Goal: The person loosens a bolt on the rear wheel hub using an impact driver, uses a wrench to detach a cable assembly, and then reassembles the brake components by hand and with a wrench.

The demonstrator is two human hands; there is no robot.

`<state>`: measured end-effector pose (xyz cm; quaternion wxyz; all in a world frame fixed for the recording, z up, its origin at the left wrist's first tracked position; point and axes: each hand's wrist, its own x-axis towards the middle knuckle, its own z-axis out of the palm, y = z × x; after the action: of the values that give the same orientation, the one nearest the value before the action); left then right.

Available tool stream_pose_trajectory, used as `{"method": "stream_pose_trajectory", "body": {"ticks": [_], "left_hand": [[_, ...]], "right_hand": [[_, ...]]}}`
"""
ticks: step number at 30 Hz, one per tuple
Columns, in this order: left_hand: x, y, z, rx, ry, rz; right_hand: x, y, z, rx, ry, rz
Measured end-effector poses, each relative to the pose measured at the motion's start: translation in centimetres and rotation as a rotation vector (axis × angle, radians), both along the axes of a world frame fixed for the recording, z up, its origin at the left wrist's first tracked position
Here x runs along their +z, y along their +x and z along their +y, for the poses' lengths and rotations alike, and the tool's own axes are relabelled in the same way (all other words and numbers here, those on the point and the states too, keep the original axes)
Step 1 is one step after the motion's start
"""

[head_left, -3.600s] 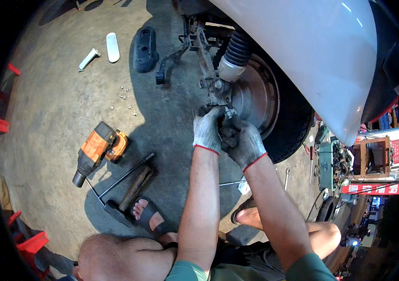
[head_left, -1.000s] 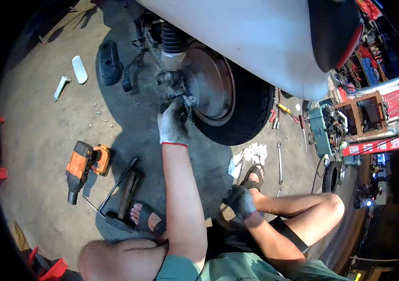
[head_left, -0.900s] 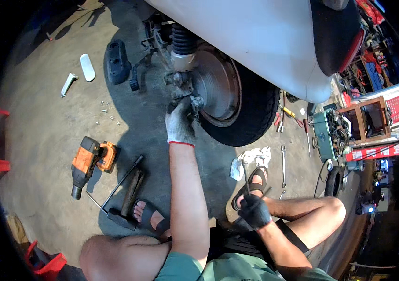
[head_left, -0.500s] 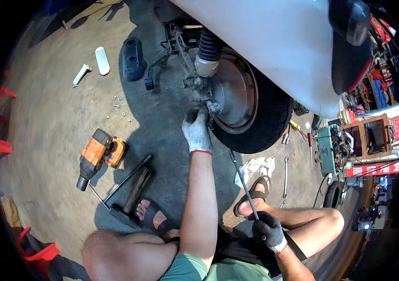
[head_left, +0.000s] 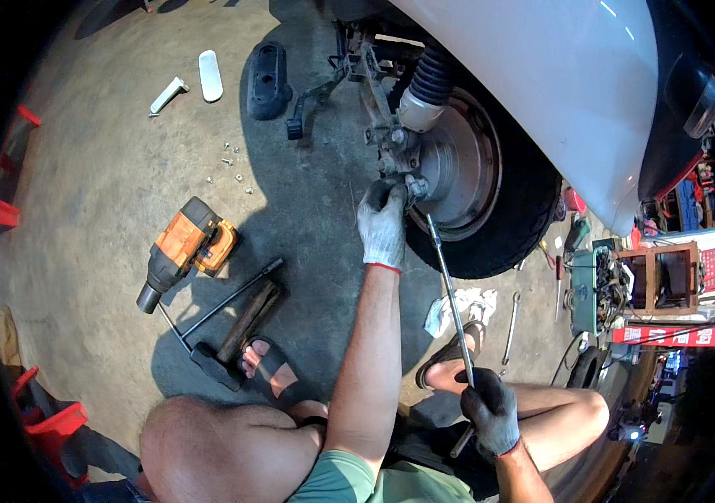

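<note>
My left hand (head_left: 382,226), in a white work glove with a dark palm side, reaches up to the wheel hub (head_left: 445,180). Its fingers are closed around a small metal fitting (head_left: 415,189) beside the hub; the fingertips are partly hidden. In my gloved right hand (head_left: 491,412) is a long metal rod (head_left: 451,293), its lower end showing below the fist. The rod slants up and left, its tip overlapping the lower part of the wheel in view; I cannot tell whether it touches. A black shock absorber (head_left: 431,80) and the tyre (head_left: 512,239) lie just beyond.
On the floor at left lie an orange impact wrench (head_left: 183,243), an angled metal wrench (head_left: 227,306), a wooden-handled hammer (head_left: 244,327) and several small bolts (head_left: 228,161). White bodywork (head_left: 542,75) hangs over the wheel. A spanner (head_left: 512,327), a rag (head_left: 462,310) and a green toolbox (head_left: 592,289) are at right.
My right hand has pushed the rod up toward the wheel, so its tip now overlaps the rim. The left hand keeps its place at the fitting. The whole view has shifted.
</note>
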<state>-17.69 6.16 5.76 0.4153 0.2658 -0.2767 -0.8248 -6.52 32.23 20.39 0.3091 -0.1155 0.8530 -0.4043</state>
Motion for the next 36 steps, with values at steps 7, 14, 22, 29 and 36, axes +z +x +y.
{"method": "stream_pose_trajectory", "body": {"ticks": [7,14,22,29,36], "left_hand": [[-0.4,-0.3,0.0,0.007,-0.024,-0.034],[0.1,0.0,0.0,-0.018,-0.044,-0.057],[-1.1,-0.3,-0.2,-0.036,-0.090,-0.104],[-0.4,-0.1,-0.2,-0.021,-0.057,-0.082],[-0.1,-0.1,-0.1,0.000,-0.101,-0.096]], "right_hand": [[0.7,-0.8,-1.9,0.125,0.052,0.134],[1.0,-1.6,-2.2,0.171,0.130,0.172],[1.1,-1.7,-2.8,0.268,0.173,0.337],[0.9,-2.0,-3.2,0.404,0.290,0.574],[2.9,-2.3,-3.4,0.489,0.587,0.759]]}}
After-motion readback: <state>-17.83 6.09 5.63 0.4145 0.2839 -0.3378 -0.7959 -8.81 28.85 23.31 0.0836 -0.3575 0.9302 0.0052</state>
